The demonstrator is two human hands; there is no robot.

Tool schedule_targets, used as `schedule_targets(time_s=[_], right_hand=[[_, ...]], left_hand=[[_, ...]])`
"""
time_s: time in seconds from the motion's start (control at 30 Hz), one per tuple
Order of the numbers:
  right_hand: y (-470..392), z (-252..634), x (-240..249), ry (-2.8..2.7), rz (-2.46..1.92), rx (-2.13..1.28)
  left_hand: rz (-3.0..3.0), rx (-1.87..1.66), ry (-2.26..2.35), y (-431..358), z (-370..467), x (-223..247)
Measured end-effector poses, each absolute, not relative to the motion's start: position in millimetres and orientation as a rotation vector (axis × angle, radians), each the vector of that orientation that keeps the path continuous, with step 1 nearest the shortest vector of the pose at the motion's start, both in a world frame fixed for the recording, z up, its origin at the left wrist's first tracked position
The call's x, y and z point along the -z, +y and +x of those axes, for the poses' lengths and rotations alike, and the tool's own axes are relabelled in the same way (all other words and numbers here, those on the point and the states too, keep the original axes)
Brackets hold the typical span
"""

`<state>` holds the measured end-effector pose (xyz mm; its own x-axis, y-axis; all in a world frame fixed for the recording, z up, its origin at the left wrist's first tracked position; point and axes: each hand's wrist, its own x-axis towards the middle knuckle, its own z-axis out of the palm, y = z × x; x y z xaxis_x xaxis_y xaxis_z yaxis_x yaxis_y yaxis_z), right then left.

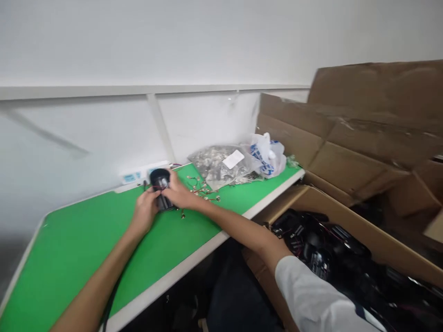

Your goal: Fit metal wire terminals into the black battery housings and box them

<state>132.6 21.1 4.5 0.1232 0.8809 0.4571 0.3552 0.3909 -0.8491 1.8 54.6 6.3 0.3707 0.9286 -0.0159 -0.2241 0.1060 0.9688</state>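
A glossy black cylindrical part [160,179] is held between both hands over the green table, near its back edge. My left hand [146,206] closes on its lower left side, the thumb against the front. From the right, my right hand [177,191] grips the same part, with fingers behind it and the thumb in front. A thin reddish wire shows across the part near the thumbs. Small metal pieces with short wires [207,190] lie scattered on the table just right of the hands.
Clear bag of small parts [221,163] and white-blue plastic bag [268,157] lie at the table's back right. A power strip [133,177] sits by the wall. An open carton [346,207] of black parts stands right of the green table [79,240]. A black cable runs under my left forearm.
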Motion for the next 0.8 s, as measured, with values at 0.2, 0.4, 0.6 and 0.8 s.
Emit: schedule_targets(time_s=[0.2,0.4,0.6,0.8], right_hand=[[27,134,-8,-1.578,-1.346,-0.443],[20,133,-7,-1.689,-1.322,-0.277],[-1,138,1,-1.823,-1.093,-0.120],[-8,142,1,-1.914,-0.757,0.156]], left_hand=[[1.328,-0.853,0.892,70,-6,-6],[1.433,-0.842,0.878,71,-8,-3],[1.779,-1.106,0.746,52,-15,-2],[2.204,-1.330,0.420,39,-21,9]])
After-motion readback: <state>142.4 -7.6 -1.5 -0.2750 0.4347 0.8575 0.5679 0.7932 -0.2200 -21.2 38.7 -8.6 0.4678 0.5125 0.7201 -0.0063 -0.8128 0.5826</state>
